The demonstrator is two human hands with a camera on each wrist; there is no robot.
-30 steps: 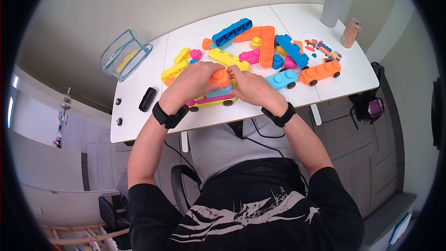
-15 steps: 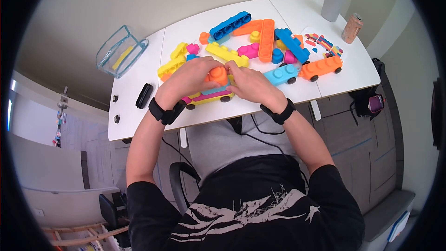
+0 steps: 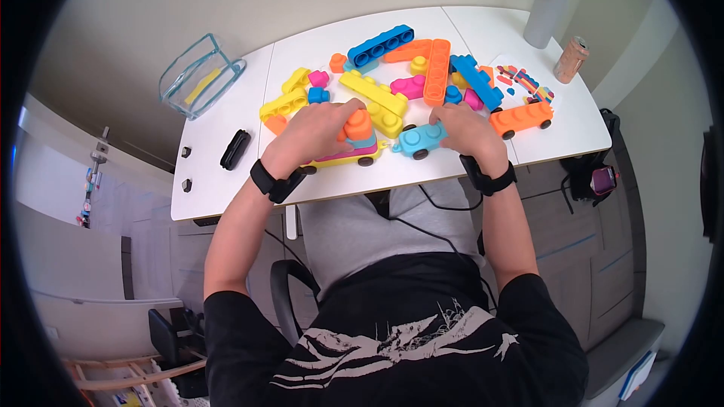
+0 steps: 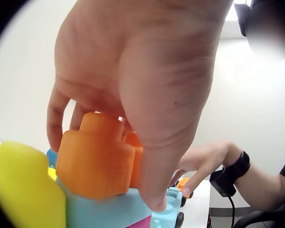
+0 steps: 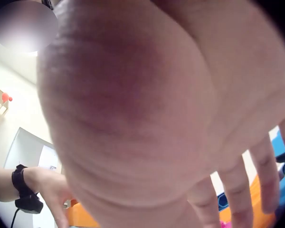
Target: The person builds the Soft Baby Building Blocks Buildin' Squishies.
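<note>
My left hand (image 3: 317,134) grips an orange block (image 4: 95,164) on top of a stacked toy car, its thumb down the near side and fingers behind. Under that block lie a light blue block (image 4: 102,211), a magenta layer and a yellow wheeled base (image 3: 347,158). To the right, my right hand (image 3: 469,132) holds the right end of a light blue toy car (image 3: 415,140) on black wheels. The hand covers that end. A short gap separates the light blue car's left end from the yellow base. An orange toy car (image 3: 522,118) stands farther right.
Behind the hands lie a long yellow block (image 3: 373,98), a long orange block (image 3: 437,71), blue blocks (image 3: 381,45) and several others. A picture sheet (image 3: 528,79), a can (image 3: 571,60) and a bottle (image 3: 546,15) stand right; a clear bag (image 3: 200,83) and black case (image 3: 235,150) lie left.
My right hand has left the stacked car and moved right to the light blue car, which has shifted left toward the yellow base. My left hand stays on the orange block.
</note>
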